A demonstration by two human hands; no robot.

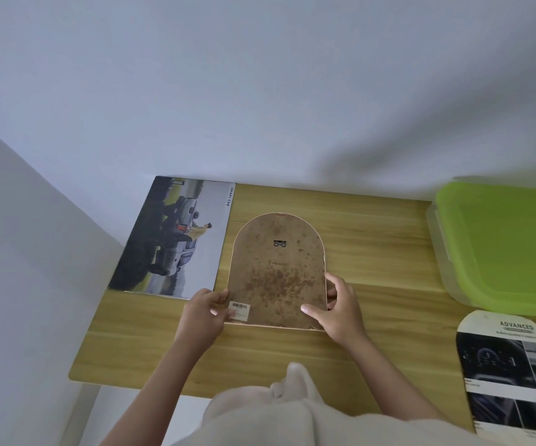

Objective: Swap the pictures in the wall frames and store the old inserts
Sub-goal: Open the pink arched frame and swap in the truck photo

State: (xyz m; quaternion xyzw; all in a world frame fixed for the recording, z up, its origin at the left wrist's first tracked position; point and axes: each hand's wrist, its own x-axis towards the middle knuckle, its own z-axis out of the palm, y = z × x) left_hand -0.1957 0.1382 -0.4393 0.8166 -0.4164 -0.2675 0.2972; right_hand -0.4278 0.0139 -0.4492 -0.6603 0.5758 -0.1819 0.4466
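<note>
Bystanders around the work: tabletop, wall, garment

A light wood-grain tabletop [373,239] stands pushed into a corner, its far edge against a plain pale wall [260,91] and its left side near a second white wall surface [18,252]. At the bottom of the view a fold of the person's pale garment [292,410] overhangs the near edge of the tabletop.

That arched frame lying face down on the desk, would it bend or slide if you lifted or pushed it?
The frame probably stays stiff: its brown backing board lies flat, unbowed. It would likely slide, not roll, since it rests flat on the smooth desk. Both hands grip its lower corners, suggesting careful handling.
</note>
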